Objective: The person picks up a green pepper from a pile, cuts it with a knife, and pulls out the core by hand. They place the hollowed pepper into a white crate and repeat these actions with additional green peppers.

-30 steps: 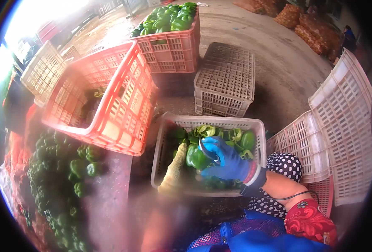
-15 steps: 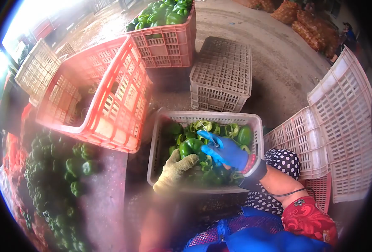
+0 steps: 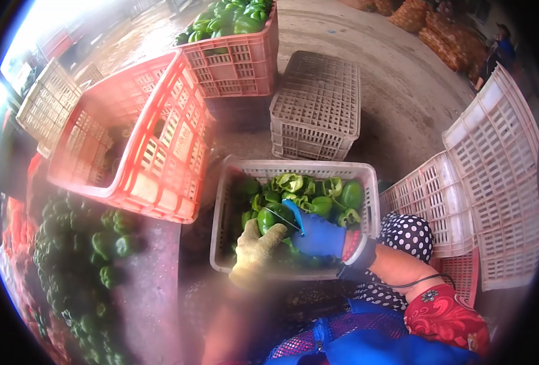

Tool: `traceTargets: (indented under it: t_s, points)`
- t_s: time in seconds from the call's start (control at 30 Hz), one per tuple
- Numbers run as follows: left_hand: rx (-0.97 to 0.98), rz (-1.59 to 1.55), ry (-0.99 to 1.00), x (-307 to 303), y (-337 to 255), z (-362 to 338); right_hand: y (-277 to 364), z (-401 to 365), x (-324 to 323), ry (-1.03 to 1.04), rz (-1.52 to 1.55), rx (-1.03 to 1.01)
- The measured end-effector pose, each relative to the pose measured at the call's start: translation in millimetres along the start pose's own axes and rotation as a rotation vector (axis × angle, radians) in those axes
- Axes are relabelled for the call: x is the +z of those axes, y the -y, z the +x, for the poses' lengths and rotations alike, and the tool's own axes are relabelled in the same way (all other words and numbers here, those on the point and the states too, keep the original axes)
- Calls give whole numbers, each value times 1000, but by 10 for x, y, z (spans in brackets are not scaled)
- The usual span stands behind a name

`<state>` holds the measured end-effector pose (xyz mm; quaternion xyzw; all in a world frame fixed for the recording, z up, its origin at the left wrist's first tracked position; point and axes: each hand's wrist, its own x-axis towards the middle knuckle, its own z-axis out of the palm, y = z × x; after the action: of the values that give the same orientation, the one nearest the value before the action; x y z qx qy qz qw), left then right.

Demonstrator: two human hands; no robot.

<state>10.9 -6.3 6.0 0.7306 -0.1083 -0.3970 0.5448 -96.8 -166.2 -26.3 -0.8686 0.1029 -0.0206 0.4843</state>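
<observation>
My left hand (image 3: 254,252), in a pale yellow knit glove, is closed around a green bell pepper (image 3: 271,220). My right hand (image 3: 315,231), in a blue glove, grips a thin knife (image 3: 280,216), whose narrow blade lies across the pepper; its handle is hidden in the fingers. Both hands are over a whitish plastic crate (image 3: 376,201) of green peppers. Several cut, hollow pepper pieces (image 3: 289,181) and a whole pepper (image 3: 352,194) lie in it.
A tilted pink crate (image 3: 187,158) stands at left, near a heap of green peppers (image 3: 69,261). Behind are a filled red crate (image 3: 239,67) and an upturned grey crate (image 3: 315,100). White crates (image 3: 494,176) lean at right. A person (image 3: 502,48) is near orange sacks (image 3: 449,45).
My right hand has turned and lowered; the blade, which pointed up and away beside the pepper, now lies across it. My left hand keeps hold of the pepper.
</observation>
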Motion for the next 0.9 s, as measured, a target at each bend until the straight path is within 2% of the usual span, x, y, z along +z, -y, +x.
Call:
traceTargets:
  t_s: [0.07, 0.13, 0.17, 0.27, 0.3, 0.33, 0.37, 0.4, 0.47, 0.5, 0.53, 0.57, 0.6, 0.63, 0.67, 0.77, 0.87, 0.9]
  points:
    - [111, 232, -122, 86, -25, -37, -236, 106, 151, -11, 62, -177]
    - [223, 571, -252, 166, -199, -142, -645, 191, 387, 3, 120, -246]
    - [231, 570, -261, 181, -247, -160, -900, 216, 566, 29, 151, -200]
    - [183, 436, -248, 138, -397, -201, -541, -8, 445, 68, 124, 49]
    - [314, 291, -275, 2, -196, -64, -170, -114, 268, 69, 92, 141]
    - [319, 51, -227, -77, -248, -57, 1, -162, 185, 71, 60, 237]
    - [319, -189, -183, -156, -299, -49, -251, -209, 355, 20, 54, 144]
    - [336, -114, -177, -224, -288, -23, -227, -204, 388, -31, 42, 50]
    - [372, 34, -168, -360, -263, 26, -216, -269, 268, -45, 94, 24]
    - [378, 187, -160, -309, -253, 7, -87, -212, 146, -163, 230, -57]
    - [318, 270, -126, -218, -273, -48, -84, -131, 125, -173, 418, -77]
    - [261, 356, -88, -127, -296, -99, -82, -47, 101, -181, 606, -100]
    - [246, 267, 56, -40, -235, -95, -85, 18, 66, -174, 694, -144]
    - [252, 328, 35, 7, -212, -124, -39, 0, -31, -73, 632, -87]
    - [261, 388, 10, 30, -227, -147, -18, -10, -41, -66, 611, -55]
    - [483, 304, 32, 18, -236, -129, 41, -11, -57, -21, 618, 62]
    - [284, 29, 192, -41, -74, -35, 116, -63, -106, 17, 780, 241]
    - [294, -115, 227, -38, -83, -25, 112, -33, -25, -77, 840, 245]
